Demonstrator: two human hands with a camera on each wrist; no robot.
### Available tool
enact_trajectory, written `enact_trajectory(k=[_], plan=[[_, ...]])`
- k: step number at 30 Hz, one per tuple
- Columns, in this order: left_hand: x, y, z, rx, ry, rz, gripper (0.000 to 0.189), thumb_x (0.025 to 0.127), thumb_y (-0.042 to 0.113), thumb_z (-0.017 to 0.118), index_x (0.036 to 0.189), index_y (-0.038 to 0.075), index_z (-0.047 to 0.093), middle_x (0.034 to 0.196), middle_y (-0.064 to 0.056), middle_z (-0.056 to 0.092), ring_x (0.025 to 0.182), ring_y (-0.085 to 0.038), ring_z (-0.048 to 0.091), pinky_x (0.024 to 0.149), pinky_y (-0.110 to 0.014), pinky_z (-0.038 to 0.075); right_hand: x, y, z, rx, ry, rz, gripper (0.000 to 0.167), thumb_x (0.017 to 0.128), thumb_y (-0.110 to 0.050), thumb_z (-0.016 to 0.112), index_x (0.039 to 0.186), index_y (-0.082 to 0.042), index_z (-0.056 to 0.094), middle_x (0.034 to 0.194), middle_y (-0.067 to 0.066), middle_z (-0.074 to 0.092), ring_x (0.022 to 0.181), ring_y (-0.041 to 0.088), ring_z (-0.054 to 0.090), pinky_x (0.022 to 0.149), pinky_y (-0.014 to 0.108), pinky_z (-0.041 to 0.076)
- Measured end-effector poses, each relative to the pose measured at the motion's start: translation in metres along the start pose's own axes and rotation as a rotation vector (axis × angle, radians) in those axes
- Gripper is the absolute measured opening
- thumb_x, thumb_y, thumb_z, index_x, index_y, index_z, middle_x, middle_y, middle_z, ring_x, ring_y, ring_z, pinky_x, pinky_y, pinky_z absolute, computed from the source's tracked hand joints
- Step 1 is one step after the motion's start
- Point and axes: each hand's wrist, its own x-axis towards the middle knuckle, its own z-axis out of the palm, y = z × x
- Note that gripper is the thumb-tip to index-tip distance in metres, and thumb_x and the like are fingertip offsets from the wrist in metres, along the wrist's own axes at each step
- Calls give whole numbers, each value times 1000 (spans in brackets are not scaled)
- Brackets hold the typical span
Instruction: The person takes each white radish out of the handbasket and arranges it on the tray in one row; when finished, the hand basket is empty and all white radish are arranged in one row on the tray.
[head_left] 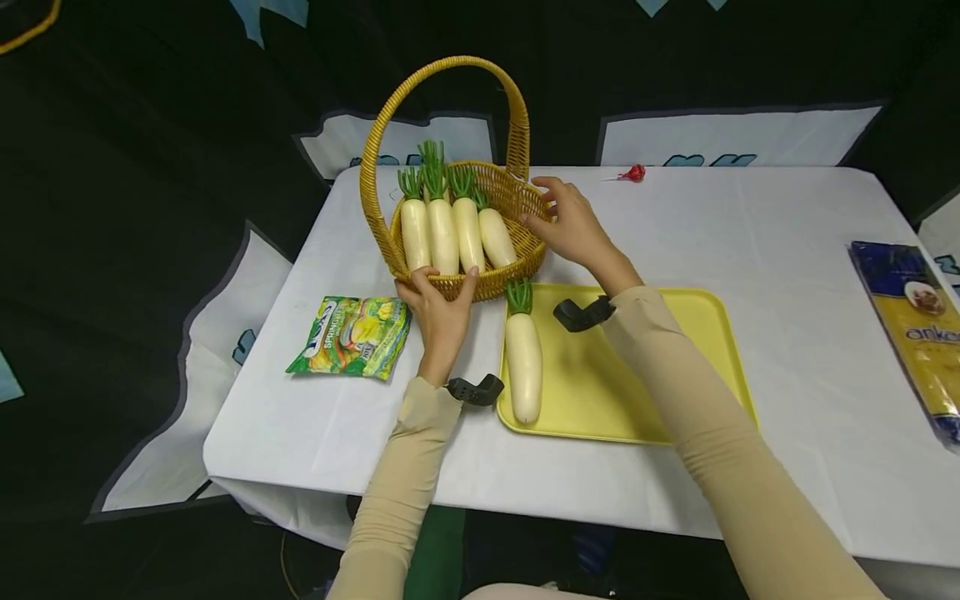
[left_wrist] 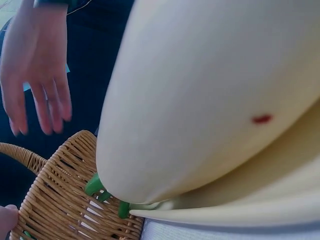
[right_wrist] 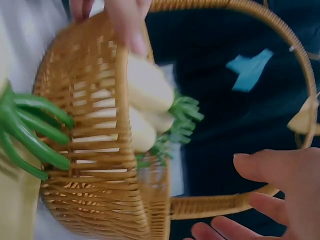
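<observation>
A wicker basket [head_left: 491, 287] with a tall arched handle holds several white radishes [head_left: 442, 237], green stalks toward the back. My left hand [head_left: 440, 321] grips its front rim; the right wrist view shows a digit over the rim [right_wrist: 121, 95] and others outside. My right hand [head_left: 577, 229] is beside the basket's right edge, fingers loosely bent; the right wrist view shows nothing in it. Another white radish [head_left: 524, 367] lies along the left side of a yellow tray [head_left: 600, 392], its stalks near the basket. Up close in the left wrist view, this radish [left_wrist: 200, 100] bears a small red mark.
A green snack packet [head_left: 352, 336] lies left of my left hand. A red lollipop [head_left: 634, 173] is at the table's back edge. The blue and yellow package [head_left: 911, 321] lies far right. White cloth [head_left: 810, 350] covers the table, with dark fabric behind.
</observation>
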Motion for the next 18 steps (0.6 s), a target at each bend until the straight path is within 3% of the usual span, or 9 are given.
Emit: enact_trajectory(k=[4,11,18], plan=[[0,0,0,6,4,-1,61,76,58,61,105,13,32,139,-22,7,128,-38,24,98,-49,31,23,4,9,-74,-95,53,64,89,-29,55,142,-10,25,133,22,38,122,32,39,99,46,36],[-1,1,-1,15,-1,-14,60,76,58,61,105,14,33,144,-24,-1,131,-39,18,98,-50,32,47,6,26,-106,-245,125,70,90,-29,53,144,-7,15,147,19,22,136,32,22,107,45,26],[0,0,-2,22,1,-14,61,75,61,59,105,14,33,142,-23,2,129,-39,22,95,-50,34,57,10,43,-103,-223,107,63,90,-27,53,142,-7,24,145,13,32,130,29,35,102,42,34]])
